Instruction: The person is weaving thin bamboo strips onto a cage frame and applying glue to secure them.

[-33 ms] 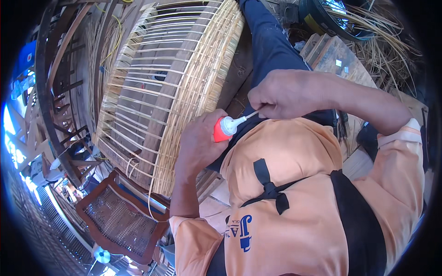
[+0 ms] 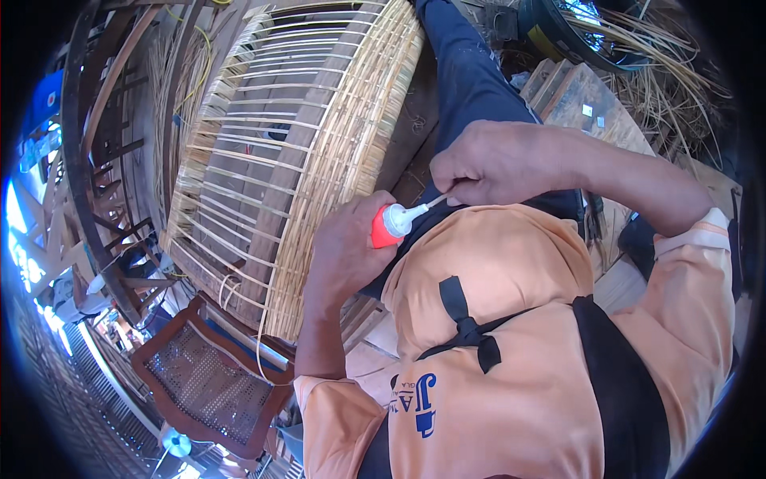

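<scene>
My left hand (image 2: 341, 239) is closed around a small red squeeze bottle (image 2: 384, 234) with a white cap and pointed nozzle. The nozzle points right, toward my right hand (image 2: 499, 164). Between thumb and fingers, my right hand pinches a thin pale strip (image 2: 436, 201) that looks like cane or wood. The strip's free end meets the nozzle tip, or lies just at it; I cannot tell which. Left of both hands lies a woven rattan frame (image 2: 339, 152) with thin strands running across its open middle. My left hand is close beside the frame's woven edge.
A brown chair part with a cane mesh panel (image 2: 211, 375) stands at lower left. Dark wooden frames (image 2: 92, 160) rise along the left. At upper right are a black basin (image 2: 574, 32), loose cane strips (image 2: 678, 88) and a wooden board (image 2: 598, 100). My leg (image 2: 471, 72) stretches away beside the rattan frame.
</scene>
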Tool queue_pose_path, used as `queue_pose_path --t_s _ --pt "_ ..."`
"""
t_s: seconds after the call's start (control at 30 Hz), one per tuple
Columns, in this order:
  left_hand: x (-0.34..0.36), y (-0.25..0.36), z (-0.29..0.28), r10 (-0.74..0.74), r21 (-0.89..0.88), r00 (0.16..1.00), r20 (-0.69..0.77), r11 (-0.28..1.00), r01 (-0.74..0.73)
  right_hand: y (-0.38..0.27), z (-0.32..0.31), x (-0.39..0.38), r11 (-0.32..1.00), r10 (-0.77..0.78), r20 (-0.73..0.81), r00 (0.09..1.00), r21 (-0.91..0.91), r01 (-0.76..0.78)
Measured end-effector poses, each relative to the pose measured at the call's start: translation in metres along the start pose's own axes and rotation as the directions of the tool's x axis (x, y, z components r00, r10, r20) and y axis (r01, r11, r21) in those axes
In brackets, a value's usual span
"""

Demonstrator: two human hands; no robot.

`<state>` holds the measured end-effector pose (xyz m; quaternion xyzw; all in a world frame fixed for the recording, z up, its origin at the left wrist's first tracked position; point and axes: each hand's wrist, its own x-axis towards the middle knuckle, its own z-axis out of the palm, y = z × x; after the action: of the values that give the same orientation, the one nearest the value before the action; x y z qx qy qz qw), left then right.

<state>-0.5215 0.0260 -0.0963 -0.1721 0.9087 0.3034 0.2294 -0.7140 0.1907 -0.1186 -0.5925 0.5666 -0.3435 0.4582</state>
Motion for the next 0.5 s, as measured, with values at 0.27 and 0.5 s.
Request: queue_pose_path --t_s 0.27,0.5 --pt "0.002 0.001 -0.001 -0.023 -0.081 0.997 0.069 0.996 0.029 -0.011 0.016 -0.013 0.854 -0.100 0.034 0.994 -0.509 0.104" --pt "-0.002 0.007 -0.009 -0.027 -0.157 0.993 0.116 0.987 0.045 0.005 0.009 -0.001 0.923 -0.201 -0.117 0.973 -0.357 0.147"
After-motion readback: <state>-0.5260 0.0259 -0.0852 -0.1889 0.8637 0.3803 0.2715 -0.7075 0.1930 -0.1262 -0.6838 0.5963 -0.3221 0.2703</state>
